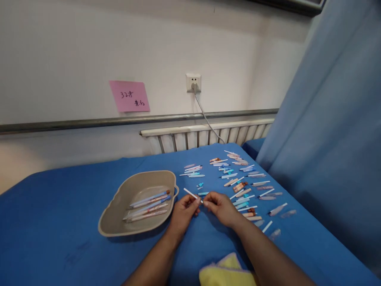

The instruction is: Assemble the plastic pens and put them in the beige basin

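My left hand (183,210) and my right hand (220,207) meet over the blue cloth, fingers pinched together. Between them they hold a thin white pen refill (192,195) that sticks up and to the left. The right fingertips also pinch a small piece I cannot make out. To the left stands a beige tray (119,198) with several assembled pens (149,205) lying in it. Loose pen parts (241,186), white, blue and orange, lie scattered to the right of my hands.
The blue-covered surface (59,230) ends at a white wall with a radiator (208,135), a socket with a cable (193,82) and a pink note (129,95). A blue curtain (327,119) hangs at the right. A yellow cloth (226,272) lies near me.
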### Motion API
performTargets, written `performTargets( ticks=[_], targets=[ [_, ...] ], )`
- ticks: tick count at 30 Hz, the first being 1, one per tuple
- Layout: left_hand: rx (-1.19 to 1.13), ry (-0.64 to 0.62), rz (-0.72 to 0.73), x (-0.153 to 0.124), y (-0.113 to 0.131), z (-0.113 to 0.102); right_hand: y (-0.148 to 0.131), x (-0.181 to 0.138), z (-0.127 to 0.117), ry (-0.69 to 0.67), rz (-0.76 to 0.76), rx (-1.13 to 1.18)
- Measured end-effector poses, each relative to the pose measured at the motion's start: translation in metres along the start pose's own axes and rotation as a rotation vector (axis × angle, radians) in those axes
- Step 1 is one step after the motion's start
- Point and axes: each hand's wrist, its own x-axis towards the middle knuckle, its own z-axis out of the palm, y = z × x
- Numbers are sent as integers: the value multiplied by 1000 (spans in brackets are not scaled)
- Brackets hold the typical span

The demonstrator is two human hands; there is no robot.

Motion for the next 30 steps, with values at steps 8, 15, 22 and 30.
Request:
performTargets(
  ticks=[8,15,22,30],
  targets=[
    [-18,37,-2,0,1,-1,25,15,-21,307,76,8],
    [-12,53,-12,2,-2,1,16,7,-9,208,24,-56],
    [-6,54,-9,2,-2,0,22,13,-17,326,52,-69],
    [4,52,-16,2,-3,1,18,10,-13,287,52,-97]
  ],
)
